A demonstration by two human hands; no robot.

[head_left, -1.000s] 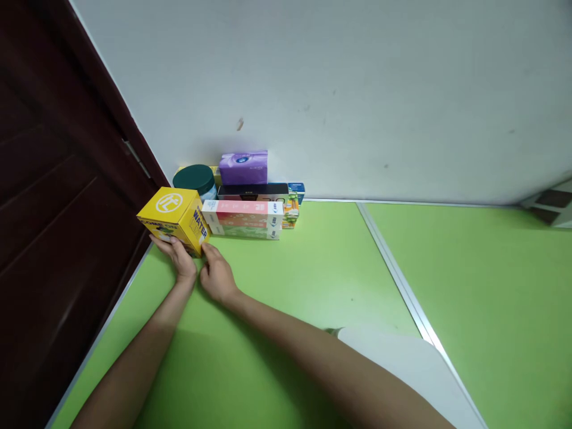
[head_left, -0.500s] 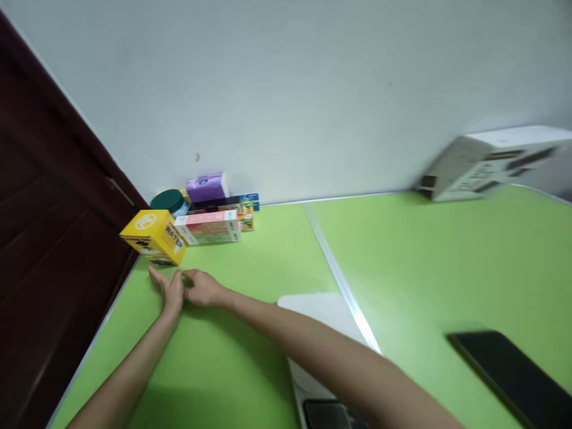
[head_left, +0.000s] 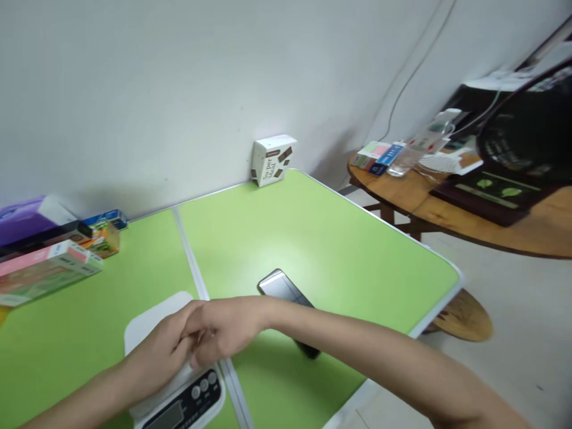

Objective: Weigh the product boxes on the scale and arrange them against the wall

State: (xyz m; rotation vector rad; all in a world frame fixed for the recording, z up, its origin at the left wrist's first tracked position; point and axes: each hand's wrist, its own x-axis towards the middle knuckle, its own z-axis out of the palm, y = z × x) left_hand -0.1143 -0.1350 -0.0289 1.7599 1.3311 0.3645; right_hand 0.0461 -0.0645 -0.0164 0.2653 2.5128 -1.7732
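Observation:
My left hand (head_left: 167,348) and my right hand (head_left: 226,328) meet above a white kitchen scale (head_left: 147,319), fingers curled together. Whatever may be between them is hidden. The scale's dark display and round buttons show below my hands. Behind my right forearm, a black phone (head_left: 286,289) lies on the green table (head_left: 357,250), partly covered by the arm.
At the left stand a pink and green box (head_left: 49,271), a purple pack (head_left: 27,217), a dark box and small blue and orange boxes. A white box (head_left: 273,161) stands by the wall. A wooden table (head_left: 420,205) at the right holds a bottle and other items.
The view has swung to the right. My hands have moved from near the yellow box to above the scale and are now pressed together. The wooden table has come into view.

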